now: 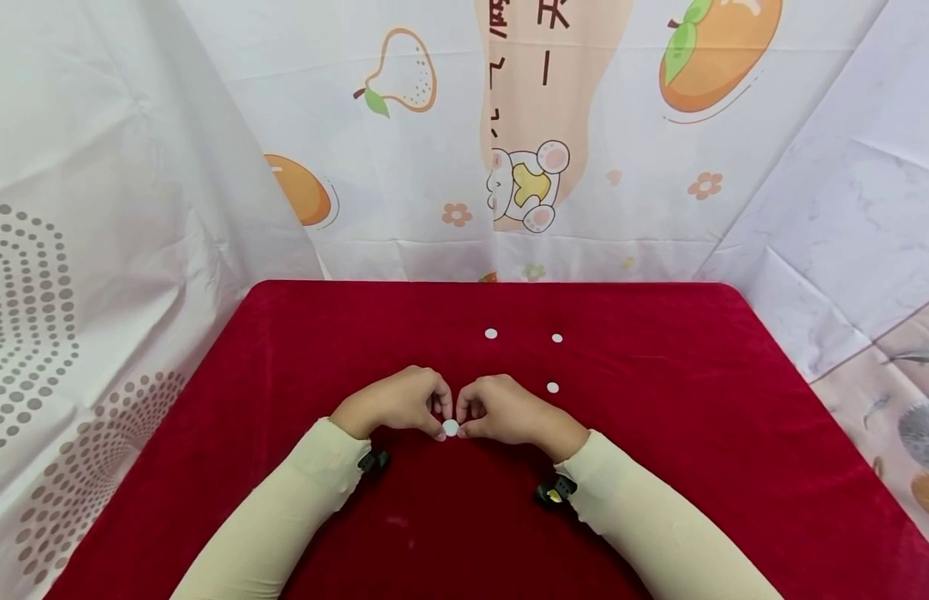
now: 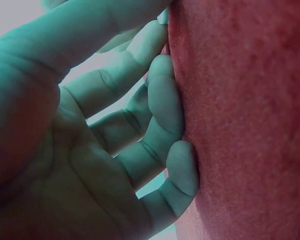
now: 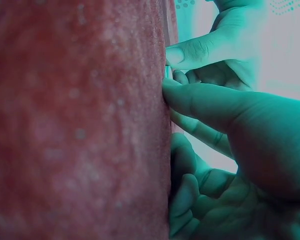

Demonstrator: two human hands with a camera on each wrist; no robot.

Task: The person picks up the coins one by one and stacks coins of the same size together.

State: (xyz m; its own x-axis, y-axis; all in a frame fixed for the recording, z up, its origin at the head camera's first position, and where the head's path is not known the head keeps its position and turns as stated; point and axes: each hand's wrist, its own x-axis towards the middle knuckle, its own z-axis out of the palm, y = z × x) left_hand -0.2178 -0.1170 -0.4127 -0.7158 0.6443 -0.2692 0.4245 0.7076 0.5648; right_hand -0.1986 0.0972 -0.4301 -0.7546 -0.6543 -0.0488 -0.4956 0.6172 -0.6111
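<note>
A small white round disc (image 1: 451, 427) lies at the red tabletop between both hands in the head view. My left hand (image 1: 407, 402) holds its left edge with thumb and index finger, the other fingers curled. From the right, my right hand (image 1: 509, 410) grips the opposite edge in the same way. In the left wrist view, the fingers (image 2: 165, 95) rest against the red cloth and only a sliver of the disc (image 2: 163, 17) shows. The right wrist view has both thumbs close together, a thin strip of the disc (image 3: 167, 72) between them.
Beyond the hands lie three more white discs: one at the back (image 1: 491, 333), another disc (image 1: 557, 338) to its right, and a nearer disc (image 1: 553, 387). Red cloth (image 1: 322, 333) covers the table. Printed white curtains (image 1: 404, 167) hang behind and along the sides.
</note>
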